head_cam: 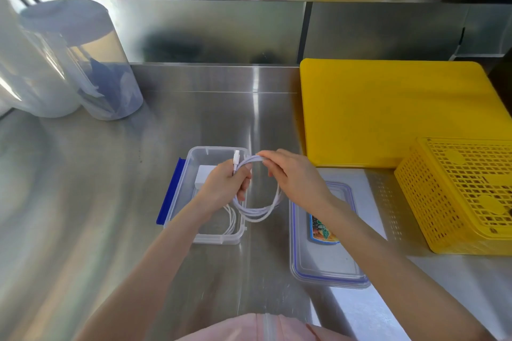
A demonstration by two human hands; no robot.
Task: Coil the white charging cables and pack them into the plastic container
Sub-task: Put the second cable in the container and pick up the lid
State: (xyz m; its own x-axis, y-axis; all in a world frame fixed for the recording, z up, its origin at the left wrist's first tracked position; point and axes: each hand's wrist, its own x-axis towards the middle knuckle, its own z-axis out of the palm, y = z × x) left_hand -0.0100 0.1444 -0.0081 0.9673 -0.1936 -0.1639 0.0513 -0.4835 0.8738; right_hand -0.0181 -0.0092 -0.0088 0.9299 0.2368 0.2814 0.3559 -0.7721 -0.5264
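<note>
A white charging cable hangs in several loops above the clear plastic container, which stands on the steel counter with blue clips on its left side. My left hand grips the coil on its left side, with the cable's plug sticking up above my fingers. My right hand pinches the top of the coil. Inside the container lie a white charger block and another white cable, partly hidden by my left arm.
The container's clear lid, blue-rimmed with a colourful label, lies to the right. A yellow cutting board and a yellow perforated basket sit further right. Two tall translucent canisters stand at the back left.
</note>
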